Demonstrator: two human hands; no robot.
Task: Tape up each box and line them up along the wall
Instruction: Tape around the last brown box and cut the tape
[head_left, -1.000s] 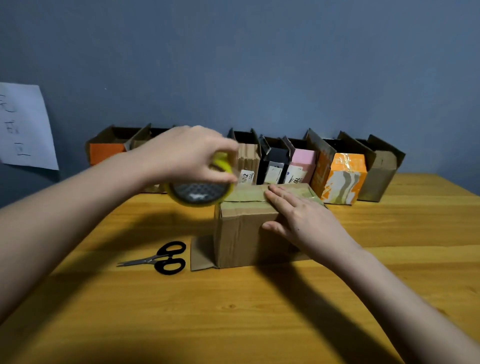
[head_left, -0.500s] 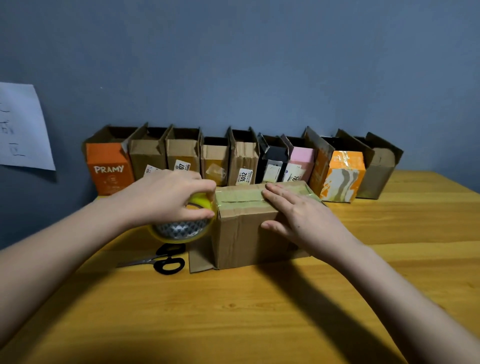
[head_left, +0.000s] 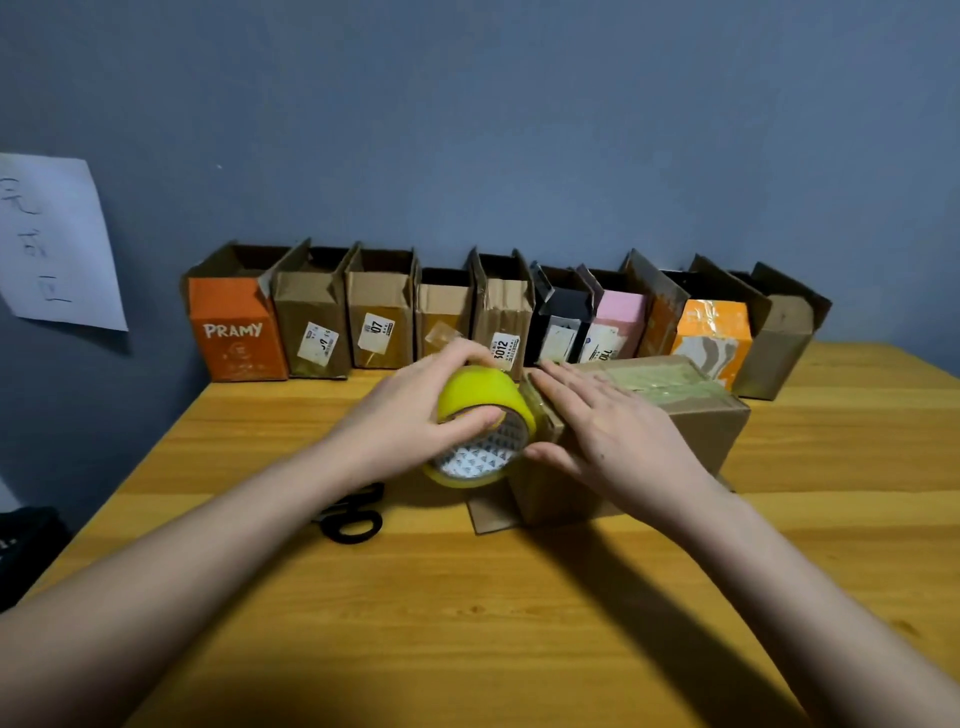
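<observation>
**Tape run reaches the box's left end**

The table (head_left: 519, 623) carries the box (head_left: 691, 431) at centre, long axis running left-right. It is brown cardboard, with tape along its top. The right hand (head_left: 608, 431) lies flat on the box's left end, fingers straight. The left hand (head_left: 410, 415) grips the roll (head_left: 483, 426), touching that end.

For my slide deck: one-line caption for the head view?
Left hand runs yellow tape roll down cardboard box end; right hand presses its top.
</observation>
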